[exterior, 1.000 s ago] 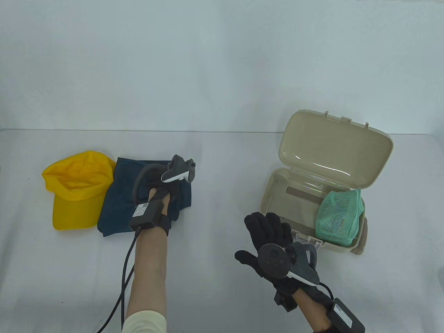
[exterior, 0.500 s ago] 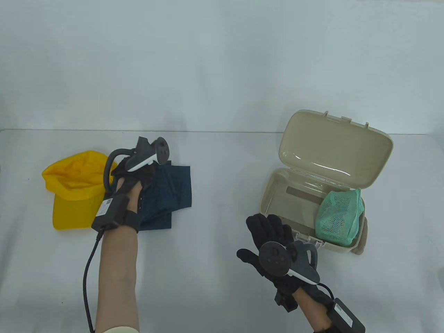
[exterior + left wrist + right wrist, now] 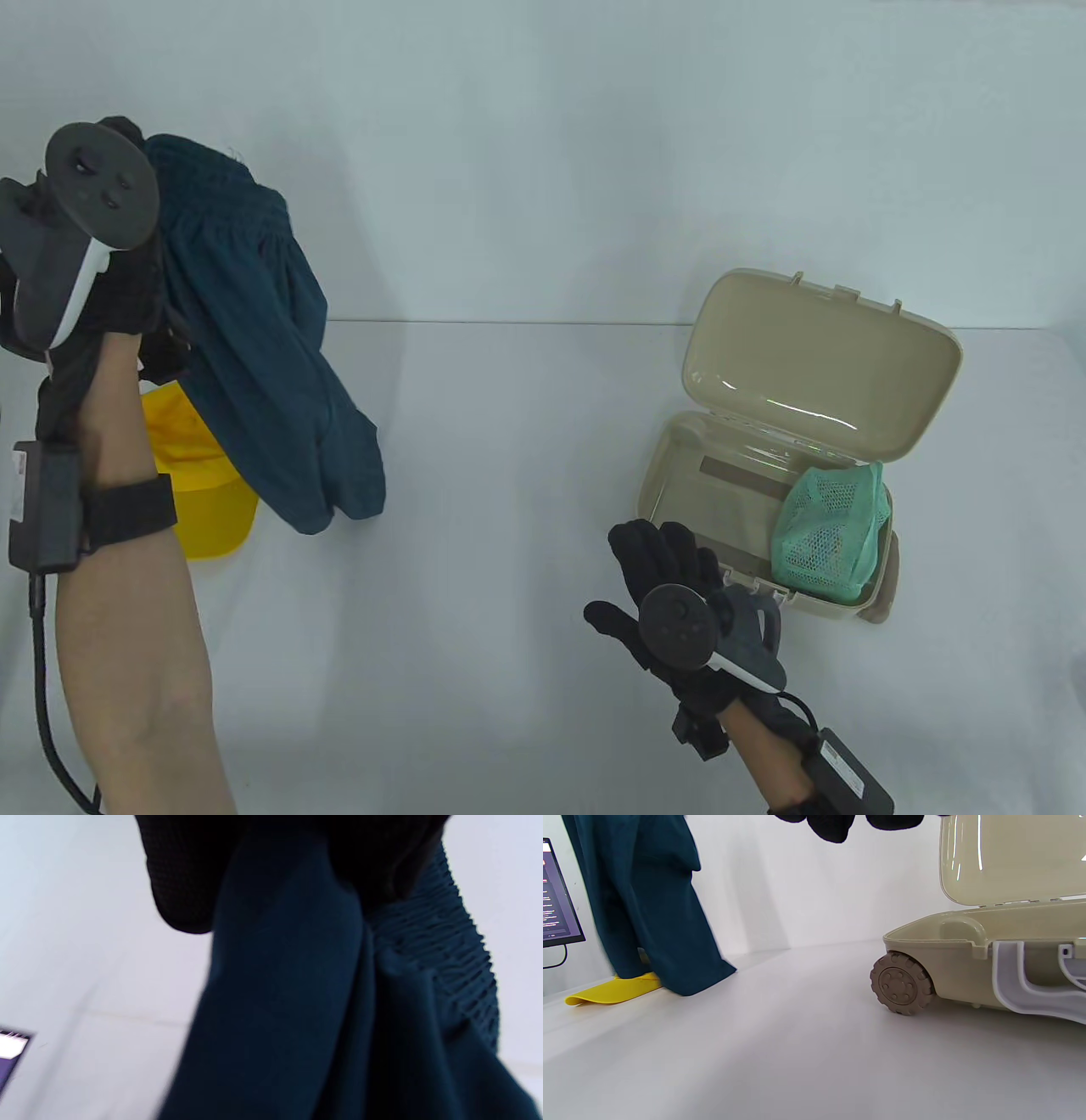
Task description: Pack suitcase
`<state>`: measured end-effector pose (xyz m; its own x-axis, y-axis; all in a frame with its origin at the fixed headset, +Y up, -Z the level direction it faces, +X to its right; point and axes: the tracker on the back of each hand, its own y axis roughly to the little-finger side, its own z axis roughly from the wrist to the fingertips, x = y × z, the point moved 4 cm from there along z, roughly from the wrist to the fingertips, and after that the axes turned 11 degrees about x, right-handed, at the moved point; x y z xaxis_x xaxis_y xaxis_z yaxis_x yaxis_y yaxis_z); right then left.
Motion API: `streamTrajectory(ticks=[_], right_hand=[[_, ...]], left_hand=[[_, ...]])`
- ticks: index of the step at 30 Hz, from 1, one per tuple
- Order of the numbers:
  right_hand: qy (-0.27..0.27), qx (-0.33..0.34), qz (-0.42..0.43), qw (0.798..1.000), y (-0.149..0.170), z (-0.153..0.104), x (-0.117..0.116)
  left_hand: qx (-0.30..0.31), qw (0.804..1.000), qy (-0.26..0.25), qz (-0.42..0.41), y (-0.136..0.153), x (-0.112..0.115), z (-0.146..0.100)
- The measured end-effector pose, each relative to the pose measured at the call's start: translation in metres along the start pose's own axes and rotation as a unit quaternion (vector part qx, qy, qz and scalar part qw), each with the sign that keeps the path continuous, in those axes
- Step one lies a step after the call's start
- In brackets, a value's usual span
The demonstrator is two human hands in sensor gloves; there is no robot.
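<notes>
My left hand [image 3: 127,255] is raised high at the far left and grips dark teal shorts [image 3: 263,356] by the elastic waistband; they hang down above the table. In the left wrist view the shorts [image 3: 322,993] fill the frame below my gloved fingers [image 3: 182,878]. A beige toy suitcase [image 3: 721,501] lies with its lid up at the right, with a green mesh pouch [image 3: 836,531] in its right end. My right hand [image 3: 657,564] hovers flat, fingers straight, just left of the suitcase's front edge, holding nothing. The suitcase [image 3: 967,980] and the shorts [image 3: 649,908] also show in the right wrist view.
A yellow cap [image 3: 199,501] lies on the table at the left, partly hidden behind my left forearm and the shorts. A monitor [image 3: 558,899] stands at the far left in the right wrist view. White table surface lies between the shorts and the suitcase.
My left hand has lifted the shorts off the table, up and to the left, so they now hang unfolded. My right hand has hardly moved.
</notes>
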<state>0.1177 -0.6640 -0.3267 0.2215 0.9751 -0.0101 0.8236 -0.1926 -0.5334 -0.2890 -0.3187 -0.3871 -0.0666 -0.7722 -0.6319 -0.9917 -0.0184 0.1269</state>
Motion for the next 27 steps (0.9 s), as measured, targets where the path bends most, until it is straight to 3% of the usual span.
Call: streamTrajectory(ticks=[2,3,6,7,9,11,12,14,17,18,21,23,27], right_hand=[[0.002,-0.005,0.001,1.0,0.002,-0.001,0.001],[0.006,-0.009,0.002,1.0,0.004,-0.001,0.003],[0.02,-0.023,0.004,1.0,0.01,-0.004,0.008],[0.026,-0.032,0.005,0.999,0.014,-0.005,0.01],[0.033,-0.047,0.007,0.998,0.021,-0.007,0.013],[0.037,-0.063,0.013,0.997,0.029,-0.009,0.014],[0.038,-0.068,0.016,0.997,0.032,-0.009,0.015],[0.044,-0.08,0.02,0.996,0.038,-0.011,0.018],[0.053,-0.094,0.026,0.994,0.045,-0.012,0.021],[0.056,-0.102,0.03,0.993,0.049,-0.013,0.022],[0.054,-0.108,0.036,0.992,0.053,-0.013,0.022],[0.053,-0.108,0.034,0.992,0.053,-0.013,0.022],[0.052,-0.092,0.026,0.994,0.044,-0.011,0.025]], left_hand=[[0.065,0.998,0.017,-0.02,-0.042,0.011,-0.022],[0.107,0.992,0.05,-0.04,-0.07,0.03,-0.04],[0.186,0.967,0.165,-0.059,-0.143,0.116,-0.116],[0.215,0.955,0.204,-0.022,-0.168,0.157,-0.151],[0.251,0.932,0.259,0.036,-0.199,0.215,-0.199],[0.27,0.907,0.321,0.033,-0.224,0.262,-0.238],[0.27,0.9,0.342,0.014,-0.233,0.275,-0.25],[0.28,0.884,0.374,-0.026,-0.251,0.287,-0.267],[0.326,0.828,0.452,-0.068,-0.276,0.295,-0.29],[0.356,0.79,0.492,-0.082,-0.286,0.295,-0.302],[0.376,0.79,0.475,-0.095,-0.288,0.283,-0.306],[0.371,0.795,0.464,-0.12,-0.275,0.268,-0.297],[0.34,0.841,0.408,-0.101,-0.222,0.236,-0.264]])
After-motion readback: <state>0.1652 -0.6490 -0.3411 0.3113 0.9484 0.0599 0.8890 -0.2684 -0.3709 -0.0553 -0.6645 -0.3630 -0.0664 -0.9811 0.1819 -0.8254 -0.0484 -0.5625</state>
